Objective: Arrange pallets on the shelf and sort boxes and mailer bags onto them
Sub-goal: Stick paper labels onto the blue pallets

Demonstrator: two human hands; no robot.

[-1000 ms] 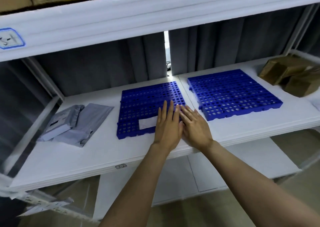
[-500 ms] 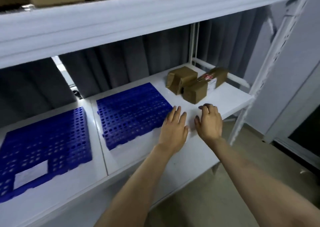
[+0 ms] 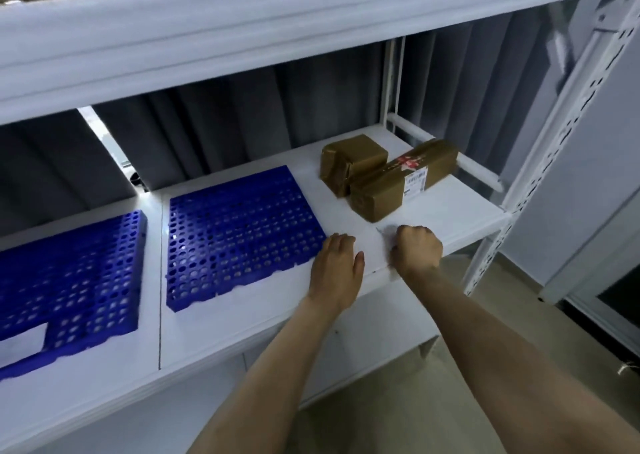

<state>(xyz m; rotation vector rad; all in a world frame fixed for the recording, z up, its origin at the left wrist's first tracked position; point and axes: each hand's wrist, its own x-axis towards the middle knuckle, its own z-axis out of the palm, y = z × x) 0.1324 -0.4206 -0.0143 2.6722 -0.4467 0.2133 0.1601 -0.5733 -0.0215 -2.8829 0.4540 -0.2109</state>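
Blue perforated pallet (image 3: 239, 235), twin pallet (image 3: 69, 280) alongside, on white shelf (image 3: 263, 315).
Tape-wrapped brown boxes (image 3: 377, 193) beyond; left hand (image 3: 337, 270) at pallet corner, grip cannot be told; right hand (image 3: 417, 249) fisted on shelf.

Left hand (image 3: 337, 270), right hand (image 3: 417, 249): both bare. Forearms (image 3: 502, 349) behind each wrist: bare along the whole length in view.

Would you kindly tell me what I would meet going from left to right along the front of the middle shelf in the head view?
Left blue pallet → right blue pallet → left hand → right hand → white shelf upright.
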